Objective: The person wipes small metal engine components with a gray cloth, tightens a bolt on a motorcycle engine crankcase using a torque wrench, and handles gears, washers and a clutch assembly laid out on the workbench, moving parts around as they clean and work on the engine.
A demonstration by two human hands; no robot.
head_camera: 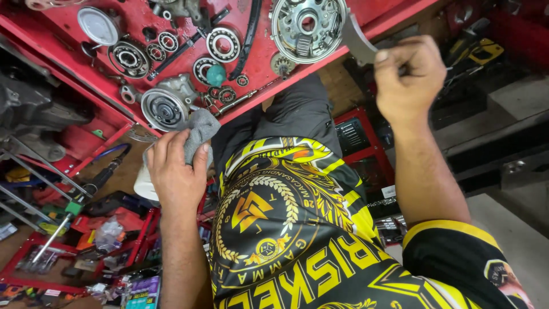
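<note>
My left hand (174,169) grips a grey rag (200,130) at the near edge of a red metal tray (269,54). My right hand (407,77) is raised at the tray's right corner, pinching a flat grey curved metal piece (357,41). That piece rests against a round silver hub-like part (309,23) on the tray. A round silver housing (164,109) lies just beyond the rag. My black and yellow shirt fills the bottom of the view.
Several bearings (223,44), a black belt (250,34), a round lid (98,26) and a small teal cap (216,74) lie on the tray. A dark engine block (34,109) stands at left. Tools and red trays litter the floor (86,240).
</note>
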